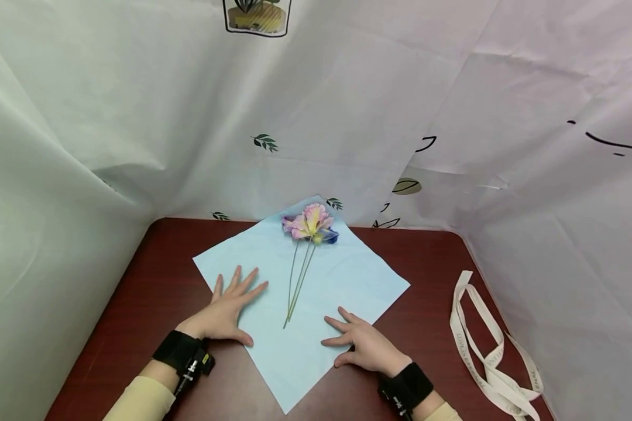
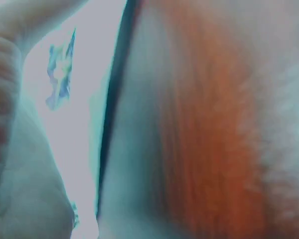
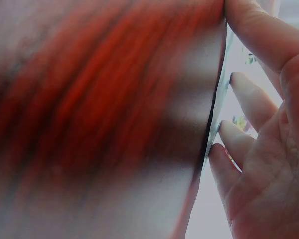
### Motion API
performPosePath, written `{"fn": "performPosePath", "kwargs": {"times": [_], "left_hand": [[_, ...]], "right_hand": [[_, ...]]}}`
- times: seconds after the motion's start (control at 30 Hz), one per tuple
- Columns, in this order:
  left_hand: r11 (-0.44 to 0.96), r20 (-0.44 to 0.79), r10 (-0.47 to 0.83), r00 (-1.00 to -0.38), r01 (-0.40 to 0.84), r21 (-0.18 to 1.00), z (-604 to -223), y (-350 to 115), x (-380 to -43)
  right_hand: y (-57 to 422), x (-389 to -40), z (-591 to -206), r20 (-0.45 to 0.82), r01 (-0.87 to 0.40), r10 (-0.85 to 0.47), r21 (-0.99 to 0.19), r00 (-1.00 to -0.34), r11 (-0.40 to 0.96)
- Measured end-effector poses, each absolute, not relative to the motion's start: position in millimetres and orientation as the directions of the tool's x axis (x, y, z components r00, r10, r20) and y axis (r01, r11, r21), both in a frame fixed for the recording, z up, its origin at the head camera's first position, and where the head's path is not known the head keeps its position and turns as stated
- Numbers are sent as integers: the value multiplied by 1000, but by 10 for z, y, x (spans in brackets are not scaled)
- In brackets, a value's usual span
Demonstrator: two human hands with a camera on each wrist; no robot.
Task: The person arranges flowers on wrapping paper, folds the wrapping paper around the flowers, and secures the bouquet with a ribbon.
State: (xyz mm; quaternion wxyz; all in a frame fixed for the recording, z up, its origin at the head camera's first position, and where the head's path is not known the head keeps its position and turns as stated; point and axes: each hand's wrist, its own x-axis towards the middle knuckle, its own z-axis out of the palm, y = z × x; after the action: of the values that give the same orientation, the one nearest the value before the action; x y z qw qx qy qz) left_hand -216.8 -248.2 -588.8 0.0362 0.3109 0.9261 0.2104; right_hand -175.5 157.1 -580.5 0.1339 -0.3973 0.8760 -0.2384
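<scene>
A light blue square sheet of wrapping paper lies on the table, turned so one corner points toward me. On its upper part rest several artificial flowers, pink, yellow and blue, their thin green stems angled down toward the near corner. My left hand is spread over the sheet's left edge, fingers apart and thumb at the lower edge. At the lower right edge, my right hand touches the paper with its fingers extended. Neither hand holds anything. The flowers show partly beyond the hand in the left wrist view.
A cream ribbon with printed lettering lies loosely looped at the table's right side. The dark red-brown table has white printed cloth hanging behind it and on both sides. Black straps with small cameras circle both wrists.
</scene>
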Motion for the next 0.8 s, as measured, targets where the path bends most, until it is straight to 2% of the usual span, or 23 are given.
{"fn": "performPosePath", "kwargs": {"times": [0.13, 0.23, 0.33, 0.57, 0.8], "left_hand": [[562, 49, 733, -678, 645, 518, -5854, -2397, -2097], [497, 33, 775, -631, 641, 585, -5857, -2347, -2048], [480, 17, 781, -624, 617, 624, -5885, -2327, -2012], [499, 16, 769, -639, 616, 610, -5964, -2329, -1996], [504, 2, 747, -665, 568, 650, -5966, -2317, -1979]], "right_hand": [[1580, -1749, -5807, -50, -616, -753, -541, -656, 572], [1577, -1750, -5810, -46, -616, -754, -546, -655, 568], [1566, -1748, -5810, -46, -616, -758, -551, -651, 563], [1559, -1739, -5797, -46, -615, -756, -551, -653, 564], [1588, -1737, -5787, -34, -644, -764, -514, -645, 567]]}}
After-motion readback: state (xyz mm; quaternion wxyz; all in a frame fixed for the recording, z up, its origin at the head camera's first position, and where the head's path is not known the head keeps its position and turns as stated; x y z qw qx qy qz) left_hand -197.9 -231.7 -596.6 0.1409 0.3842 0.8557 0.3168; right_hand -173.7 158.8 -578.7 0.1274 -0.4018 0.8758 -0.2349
